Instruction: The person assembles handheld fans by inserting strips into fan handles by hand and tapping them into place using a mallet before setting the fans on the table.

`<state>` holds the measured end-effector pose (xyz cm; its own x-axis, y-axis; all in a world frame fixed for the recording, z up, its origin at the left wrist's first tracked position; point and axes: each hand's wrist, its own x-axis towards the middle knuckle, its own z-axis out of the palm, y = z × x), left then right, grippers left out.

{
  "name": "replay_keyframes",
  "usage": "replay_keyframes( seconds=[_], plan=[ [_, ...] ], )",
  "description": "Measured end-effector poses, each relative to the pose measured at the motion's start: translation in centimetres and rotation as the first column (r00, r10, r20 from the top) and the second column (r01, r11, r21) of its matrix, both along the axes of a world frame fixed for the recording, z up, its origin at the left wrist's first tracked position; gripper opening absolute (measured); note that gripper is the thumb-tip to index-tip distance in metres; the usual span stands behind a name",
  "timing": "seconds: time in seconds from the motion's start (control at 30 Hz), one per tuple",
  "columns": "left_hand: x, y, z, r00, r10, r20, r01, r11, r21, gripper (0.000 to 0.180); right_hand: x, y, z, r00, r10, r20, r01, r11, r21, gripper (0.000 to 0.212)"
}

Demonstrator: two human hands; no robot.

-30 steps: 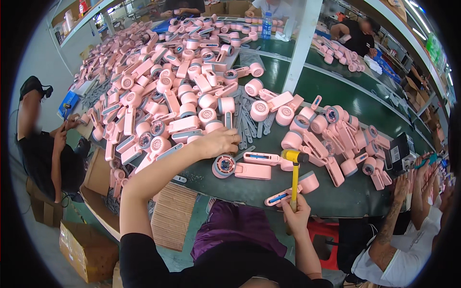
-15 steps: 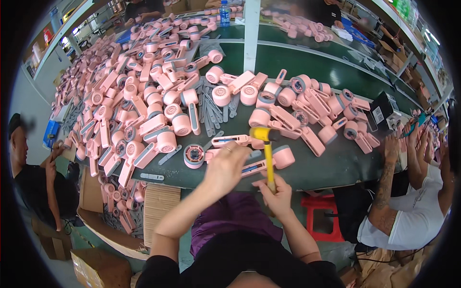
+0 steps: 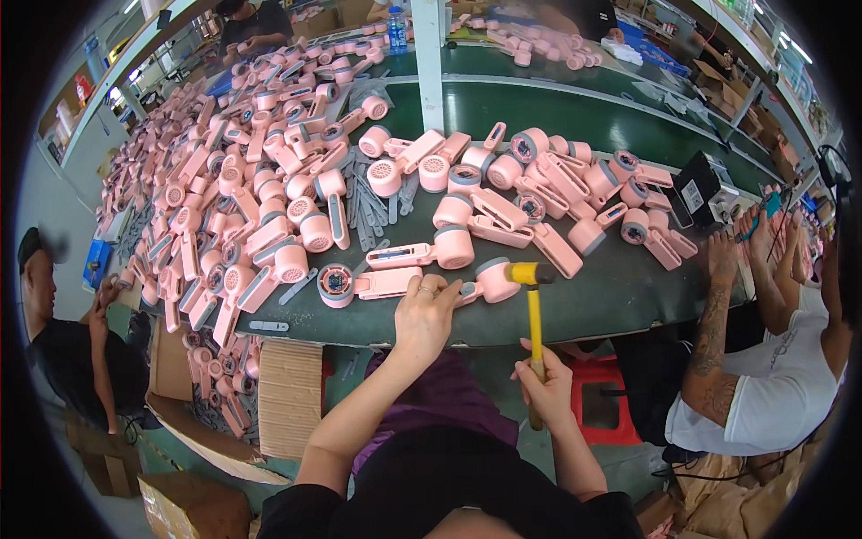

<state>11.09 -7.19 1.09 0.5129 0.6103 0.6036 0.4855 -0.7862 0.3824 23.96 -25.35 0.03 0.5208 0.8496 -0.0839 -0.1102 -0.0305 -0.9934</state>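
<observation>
My right hand (image 3: 546, 388) is closed around the handle of a mallet (image 3: 536, 328) with a yellow and black head, held upright just off the table's front edge. My left hand (image 3: 424, 322) has its fingers bent together on the handle of a pink handheld fan (image 3: 496, 280), whose round head points right, close to the mallet head. The fingers cover most of that handle; its grey end strip shows beside them. Left of this hand lies another fan (image 3: 336, 284) with its round face open. Behind it lies a fan with a slotted handle (image 3: 454, 247).
A large heap of pink fans (image 3: 242, 180) fills the left of the green table (image 3: 395, 319); more fans (image 3: 548, 184) lie right. Grey strips (image 3: 366, 207) lie between. A white post (image 3: 430, 72) rises behind. Cartons (image 3: 289, 386) and a red stool (image 3: 597, 431) stand below; co-workers sit either side.
The mallet and my right hand have moved right, away from the fan handles. My left hand now rests lower on the fan handle. The whole view has shifted slightly.
</observation>
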Motion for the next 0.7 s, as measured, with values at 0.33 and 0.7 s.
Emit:
replay_keyframes(
  seconds=[0.33,0.7],
  plan=[
    [-0.3,1.3,0.1,0.989,-0.099,-0.11,0.114,0.984,0.138,0.02,1.5,0.3,-0.3,0.905,0.156,0.395,-0.104,0.983,-0.151,0.028],
    [-0.8,1.7,-0.7,0.992,-0.114,-0.049,0.115,0.993,0.014,0.029,1.7,0.8,0.3,0.831,0.169,0.529,-0.131,0.985,-0.109,0.033]
  ],
)
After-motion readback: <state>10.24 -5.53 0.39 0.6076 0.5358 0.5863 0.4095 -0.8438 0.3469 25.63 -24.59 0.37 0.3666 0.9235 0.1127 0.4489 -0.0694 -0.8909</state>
